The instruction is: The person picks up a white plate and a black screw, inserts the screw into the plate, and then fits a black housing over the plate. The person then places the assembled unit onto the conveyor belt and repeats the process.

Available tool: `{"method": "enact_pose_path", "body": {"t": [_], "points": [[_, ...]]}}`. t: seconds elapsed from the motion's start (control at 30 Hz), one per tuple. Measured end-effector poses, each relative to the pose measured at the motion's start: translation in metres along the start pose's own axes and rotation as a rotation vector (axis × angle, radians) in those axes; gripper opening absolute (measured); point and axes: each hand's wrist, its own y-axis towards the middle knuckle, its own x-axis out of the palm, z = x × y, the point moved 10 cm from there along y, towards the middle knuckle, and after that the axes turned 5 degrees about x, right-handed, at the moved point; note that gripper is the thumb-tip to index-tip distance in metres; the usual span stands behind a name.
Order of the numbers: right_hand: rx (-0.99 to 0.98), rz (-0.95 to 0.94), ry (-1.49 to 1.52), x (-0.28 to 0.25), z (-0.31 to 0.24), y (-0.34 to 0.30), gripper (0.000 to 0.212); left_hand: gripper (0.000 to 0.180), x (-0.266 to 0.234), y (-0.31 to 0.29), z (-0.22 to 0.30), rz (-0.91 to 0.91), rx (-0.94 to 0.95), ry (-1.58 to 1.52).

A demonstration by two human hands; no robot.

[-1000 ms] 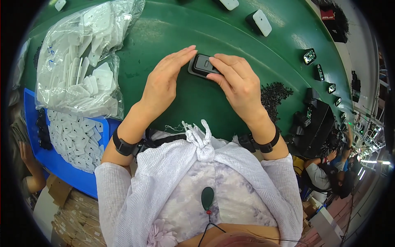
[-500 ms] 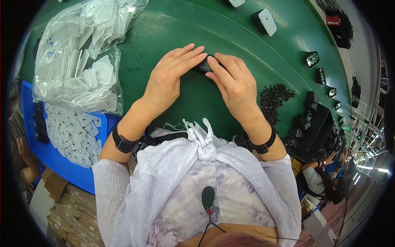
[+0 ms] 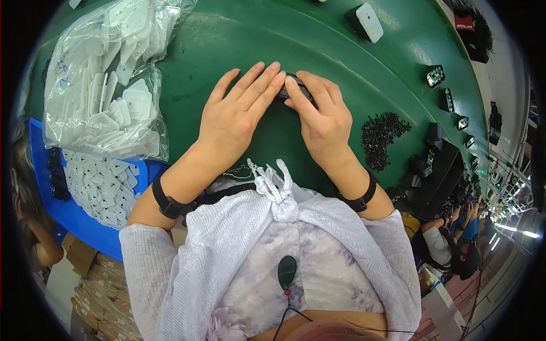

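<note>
A small black plastic casing [image 3: 306,92] lies on the green table in front of me, mostly covered by my fingers, so its full shape is hidden. My right hand [image 3: 323,116] is closed on it, thumb on the near side and fingers over the far side. Fingers stretched out, my left hand [image 3: 236,111] lies flat at the casing's left end, its fingertips touching or very close to it. Right of my right hand is a loose heap of small black parts [image 3: 384,139].
At left, a clear bag [image 3: 71,108] of white plates lies over a blue bin [image 3: 91,227] holding white pieces [image 3: 102,187]. A white-faced black unit [image 3: 369,23] stands far right, with several lit units [image 3: 434,76] along the edge. A black box [image 3: 443,176] sits at right; co-workers are beyond.
My left hand has turned flatter, its fingers spreading and lifting away from their bent position. The right hand stays on the casing with only a slight shift. The view has moved slightly.
</note>
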Motion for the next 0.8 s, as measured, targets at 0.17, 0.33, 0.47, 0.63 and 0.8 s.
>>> {"method": "enact_pose_path", "body": {"t": [0.17, 0.33, 0.47, 0.63, 0.8], "points": [[0.013, 0.091, -0.005, -0.002, 0.003, -0.005, 0.04, 0.049, -0.002, 0.002, 0.005, 0.021, 0.078, 0.065], [0.079, 0.005, 0.086, -0.004, 0.013, 0.009, 0.032, 0.049, 0.001, 0.009, 0.01, 0.148, 0.114, 0.081], [0.09, -0.027, 0.124, -0.001, 0.018, 0.008, 0.033, 0.046, 0.003, 0.013, 0.01, 0.232, 0.167, 0.123], [0.021, -0.026, 0.14, -0.007, 0.017, 0.002, 0.051, 0.038, -0.005, 0.026, 0.0, 0.225, 0.183, -0.059], [0.196, -0.144, 0.759, -0.007, 0.036, 0.009, 0.044, 0.026, 0.005, 0.025, -0.01, 0.092, -0.286, -0.866]]}}
